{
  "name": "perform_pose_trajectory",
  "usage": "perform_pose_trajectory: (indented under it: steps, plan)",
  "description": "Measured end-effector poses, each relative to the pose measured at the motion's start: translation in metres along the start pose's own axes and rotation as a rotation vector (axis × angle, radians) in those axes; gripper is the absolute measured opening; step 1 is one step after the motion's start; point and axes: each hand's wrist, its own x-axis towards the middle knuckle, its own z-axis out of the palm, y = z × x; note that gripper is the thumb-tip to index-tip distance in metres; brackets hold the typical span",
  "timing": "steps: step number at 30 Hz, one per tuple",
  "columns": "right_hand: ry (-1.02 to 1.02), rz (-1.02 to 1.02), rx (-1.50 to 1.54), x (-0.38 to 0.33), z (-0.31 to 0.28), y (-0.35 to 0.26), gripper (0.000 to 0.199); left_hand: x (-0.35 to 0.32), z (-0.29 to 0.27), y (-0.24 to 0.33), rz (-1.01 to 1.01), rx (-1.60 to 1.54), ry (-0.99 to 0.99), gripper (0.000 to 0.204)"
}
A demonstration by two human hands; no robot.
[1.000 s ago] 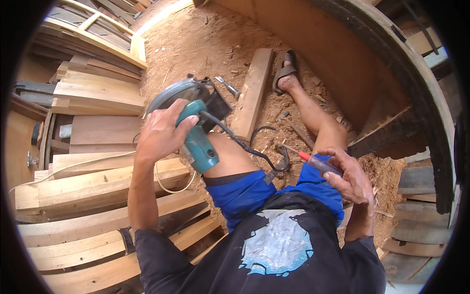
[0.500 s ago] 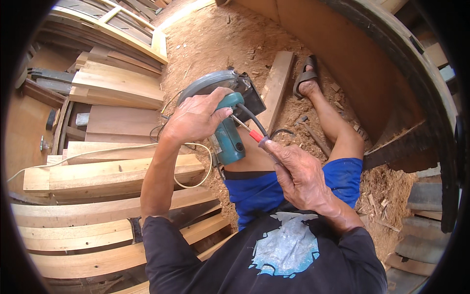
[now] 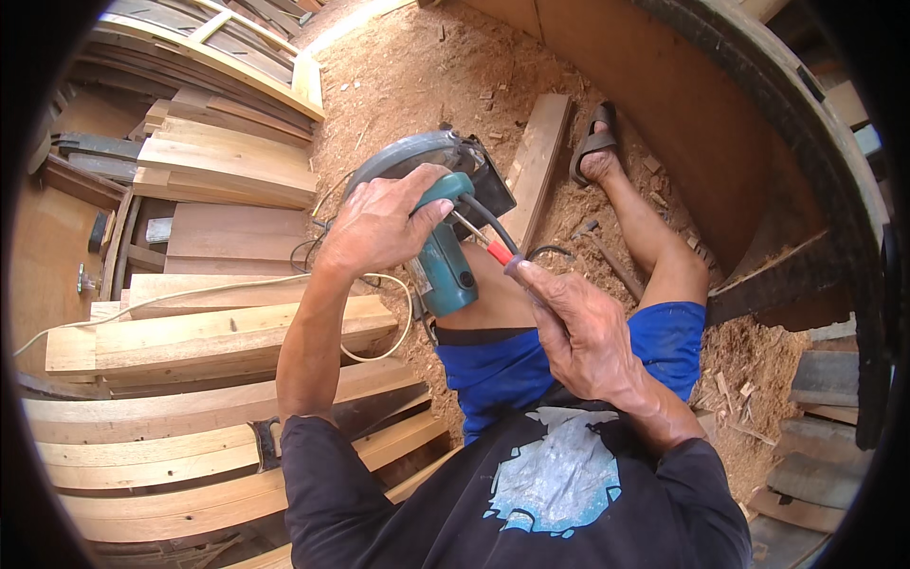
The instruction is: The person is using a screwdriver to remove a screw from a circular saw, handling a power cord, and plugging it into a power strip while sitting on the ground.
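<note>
- The room is a cluttered wood workshop; its ground (image 3: 408,62) is strewn with sawdust and chips.
- A big curved brown panel (image 3: 720,142) with a dark rim stands at the right.
- Stacked timber (image 3: 227,332) fills the left side, a pale cord lying across it.
- A single plank (image 3: 542,142) lies on the ground beyond the saw.
- The teal circular saw (image 3: 442,270) is over the left thigh, its guard, casing and handle in place; no part is seen taken off.
- The left hand (image 3: 384,223) wraps over the saw's handle, thumb along its near side.
- The right hand (image 3: 592,337) is curled tightly round the screwdriver (image 3: 500,251).
- The driver's tip is at the handle, beside the left thumb; the work seems under way there, unfinished. Whether any screw is loose or tight cannot be told.
</note>
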Motion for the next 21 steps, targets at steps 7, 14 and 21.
perform_pose_trajectory:
  steps: [7, 14, 21]
  plan:
    - [-0.019, 0.039, -0.015, -0.0004, 0.0004, 0.0017, 0.057, -0.0021, -0.0004, 0.0005, 0.011, -0.014, 0.006, 0.038]
    - [-0.016, 0.027, 0.0, 0.0006, 0.002, -0.0015, 0.055, -0.005, -0.0006, -0.0001, 0.01, -0.011, 0.028, 0.038]
    - [0.015, 0.001, 0.034, 0.0007, 0.0072, 0.0044, 0.055, -0.0054, -0.0002, -0.0028, 0.031, -0.05, 0.032, 0.038]
